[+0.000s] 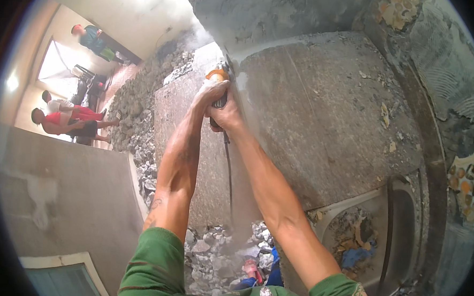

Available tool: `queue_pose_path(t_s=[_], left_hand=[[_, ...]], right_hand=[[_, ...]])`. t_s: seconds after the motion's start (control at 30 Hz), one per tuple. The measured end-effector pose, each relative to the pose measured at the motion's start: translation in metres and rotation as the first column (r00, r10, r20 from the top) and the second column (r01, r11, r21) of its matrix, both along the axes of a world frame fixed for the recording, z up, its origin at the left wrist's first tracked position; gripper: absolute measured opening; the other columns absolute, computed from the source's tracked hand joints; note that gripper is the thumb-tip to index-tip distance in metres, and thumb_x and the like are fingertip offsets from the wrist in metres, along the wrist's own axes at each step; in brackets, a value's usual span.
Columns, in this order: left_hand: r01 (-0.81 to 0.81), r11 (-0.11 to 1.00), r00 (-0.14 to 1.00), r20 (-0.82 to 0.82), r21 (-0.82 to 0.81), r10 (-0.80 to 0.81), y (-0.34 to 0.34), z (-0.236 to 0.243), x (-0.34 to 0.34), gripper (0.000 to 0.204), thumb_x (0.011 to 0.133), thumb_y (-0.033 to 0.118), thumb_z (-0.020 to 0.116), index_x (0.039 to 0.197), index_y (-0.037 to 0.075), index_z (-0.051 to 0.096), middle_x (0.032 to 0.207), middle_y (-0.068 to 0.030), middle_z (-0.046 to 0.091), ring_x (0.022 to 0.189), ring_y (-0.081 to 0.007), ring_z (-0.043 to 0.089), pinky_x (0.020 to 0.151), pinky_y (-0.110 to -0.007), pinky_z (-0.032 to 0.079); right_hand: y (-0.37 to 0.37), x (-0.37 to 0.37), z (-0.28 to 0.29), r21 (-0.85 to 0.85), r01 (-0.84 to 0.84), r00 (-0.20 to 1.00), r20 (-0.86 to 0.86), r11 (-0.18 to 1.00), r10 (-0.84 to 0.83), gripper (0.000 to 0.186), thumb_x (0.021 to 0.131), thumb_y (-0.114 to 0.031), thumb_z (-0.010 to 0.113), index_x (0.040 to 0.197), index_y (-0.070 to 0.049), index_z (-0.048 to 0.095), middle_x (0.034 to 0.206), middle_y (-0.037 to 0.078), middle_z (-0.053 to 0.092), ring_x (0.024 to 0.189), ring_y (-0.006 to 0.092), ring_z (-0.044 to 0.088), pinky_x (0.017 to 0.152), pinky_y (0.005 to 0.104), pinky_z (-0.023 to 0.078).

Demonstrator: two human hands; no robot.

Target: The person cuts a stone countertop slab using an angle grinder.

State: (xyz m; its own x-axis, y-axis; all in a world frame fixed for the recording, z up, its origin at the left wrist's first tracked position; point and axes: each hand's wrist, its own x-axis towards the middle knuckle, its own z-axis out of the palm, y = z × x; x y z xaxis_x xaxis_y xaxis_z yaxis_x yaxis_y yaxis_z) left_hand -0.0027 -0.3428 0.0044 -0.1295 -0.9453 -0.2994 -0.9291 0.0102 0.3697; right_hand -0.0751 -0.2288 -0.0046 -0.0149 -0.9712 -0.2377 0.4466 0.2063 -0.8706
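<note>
Beside grey slab point(325, 110), orange-black corded tool point(217, 74), left fingers point(219, 86), right fingers point(213, 112) gripping it

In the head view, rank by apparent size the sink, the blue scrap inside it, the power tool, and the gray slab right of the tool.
1. Gray slab
2. Sink
3. Power tool, partly covered
4. Blue scrap

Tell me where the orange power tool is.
The orange power tool is in the head view's upper half, just left of centre, held in the left hand and right hand, with its dark cord trailing below.
</note>
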Motion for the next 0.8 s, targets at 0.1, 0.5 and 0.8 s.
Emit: queue_pose_path(t_s=[0.1, 0.5, 0.8], left_hand=[[-0.137, 0.989, 0.989, -0.050, 0.064, 0.140, 0.000, -0.005, 0.003, 0.054, 0.091, 0.042, 0.044, 0.127, 0.003, 0.052, 0.124, -0.0243, 0.054, 0.116, -0.0345, 0.053, 0.092, -0.042, 0.045], [-0.154, 0.987, 0.984, -0.102, -0.050, 0.148, -0.022, -0.036, 0.010, 0.065, 0.082, 0.042, 0.061, 0.131, 0.001, 0.050, 0.126, -0.0231, 0.055, 0.116, -0.0319, 0.054, 0.097, -0.038, 0.043], [-0.160, 0.987, 0.979, -0.122, 0.029, 0.162, -0.003, -0.031, 0.012, 0.075, 0.080, 0.044, 0.061, 0.135, -0.004, 0.042, 0.127, -0.0262, 0.052, 0.118, -0.0319, 0.052, 0.098, -0.038, 0.042]], right_hand=[[0.001, 0.001, -0.002, -0.015, 0.013, 1.000, -0.016, 1.000, -0.014, 0.089, 0.071, -0.017, 0.077, 0.142, -0.015, 0.024, 0.079, 0.005, 0.057, 0.046, 0.0111, 0.051, 0.035, 0.0273, 0.043], [0.007, -0.002, 0.002, -0.016, -0.021, 0.995, 0.097, 1.000, 0.023, 0.080, 0.071, -0.009, 0.075, 0.136, -0.015, 0.030, 0.082, 0.006, 0.056, 0.044, 0.0118, 0.051, 0.032, 0.0278, 0.039], [0.024, -0.002, 0.005, -0.111, -0.002, 0.995, 0.101, 0.994, 0.013, 0.074, 0.074, -0.005, 0.070, 0.136, -0.012, 0.029, 0.073, 0.005, 0.055, 0.041, 0.0109, 0.048, 0.032, 0.0263, 0.037]])
